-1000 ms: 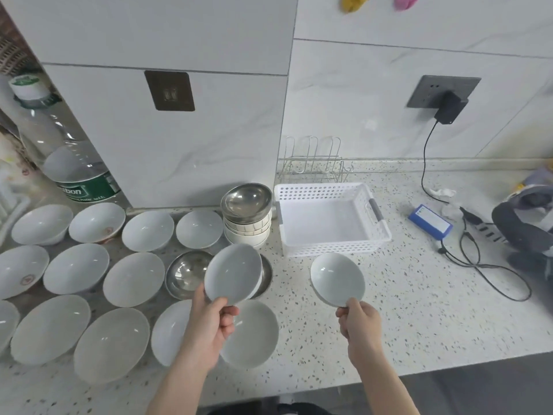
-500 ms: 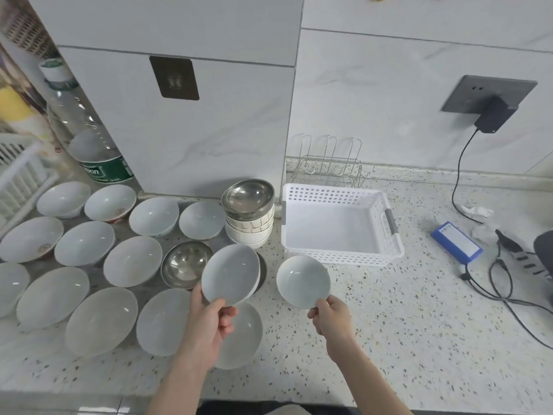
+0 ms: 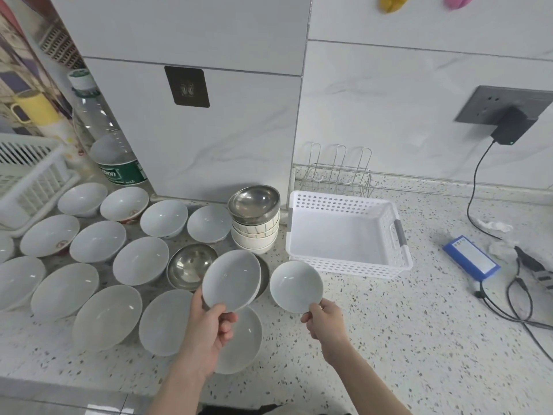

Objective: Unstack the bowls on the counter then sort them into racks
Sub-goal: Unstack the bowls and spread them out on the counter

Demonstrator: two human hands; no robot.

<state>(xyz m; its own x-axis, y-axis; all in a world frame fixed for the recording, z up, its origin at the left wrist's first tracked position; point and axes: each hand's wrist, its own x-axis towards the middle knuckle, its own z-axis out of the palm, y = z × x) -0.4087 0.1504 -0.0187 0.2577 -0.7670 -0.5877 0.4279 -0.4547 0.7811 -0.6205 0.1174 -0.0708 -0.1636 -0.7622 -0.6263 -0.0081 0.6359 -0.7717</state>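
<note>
The left hand (image 3: 209, 330) covers the near rim of its tilted bowl (image 3: 231, 280), which hides most of a steel bowl (image 3: 263, 277) behind it. At the left edge, a white rack (image 3: 27, 175) and two bowls (image 3: 6, 245) are cut off. The bottle label (image 3: 119, 175) is only partly readable.

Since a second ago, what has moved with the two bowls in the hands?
The right hand carried its small white bowl leftward, nearer the left hand's bowl. Both grips unchanged; nothing released. The stack and white basket stayed put.
</note>
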